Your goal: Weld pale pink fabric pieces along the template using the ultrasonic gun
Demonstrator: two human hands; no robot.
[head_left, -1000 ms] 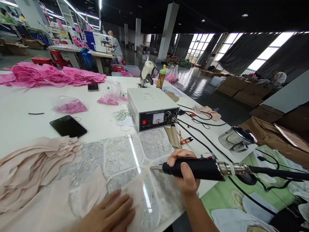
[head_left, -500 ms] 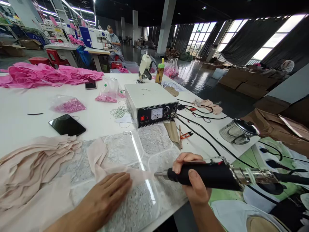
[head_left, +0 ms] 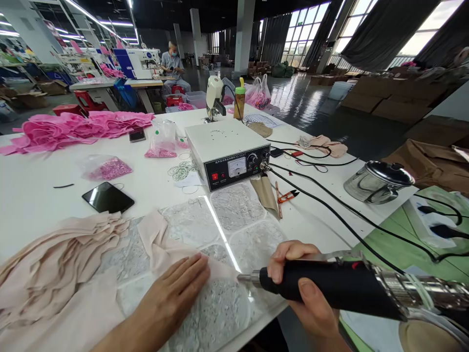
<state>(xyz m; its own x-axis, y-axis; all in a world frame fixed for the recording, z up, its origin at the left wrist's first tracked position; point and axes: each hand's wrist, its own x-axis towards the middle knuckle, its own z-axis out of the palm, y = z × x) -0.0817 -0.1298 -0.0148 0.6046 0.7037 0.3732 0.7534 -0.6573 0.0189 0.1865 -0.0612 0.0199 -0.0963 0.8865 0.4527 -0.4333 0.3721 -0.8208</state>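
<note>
My left hand point(head_left: 176, 296) lies flat, fingers stretched out, on a thin beige fabric strip point(head_left: 223, 271) and the grey stone-patterned sheet point(head_left: 216, 305) under it. The strip's folded end point(head_left: 153, 230) spreads out beyond that hand. My right hand point(head_left: 304, 288) is wrapped round a handheld ultrasonic welder point(head_left: 340, 286) with a black grip. Its metal tip point(head_left: 247, 277) points left and meets the strip's narrow right end; whether it presses on the fabric I cannot tell. A layered pile of beige fabric pieces point(head_left: 62, 254) lies at the left.
A white control box point(head_left: 234, 168) stands mid-table, with black cables running right. Nearby are orange thread snips point(head_left: 287, 196), a lidded glass cup point(head_left: 377, 183), a dark phone point(head_left: 108, 197), bags of pink pieces point(head_left: 110, 168) and pink fabric point(head_left: 84, 128). A person point(head_left: 172, 66) sits behind.
The camera view has shifted and tilted slightly. Both hands appear a little further right and lower in the picture. The left hand still lies on the strip, and the welder tip stays at its end.
</note>
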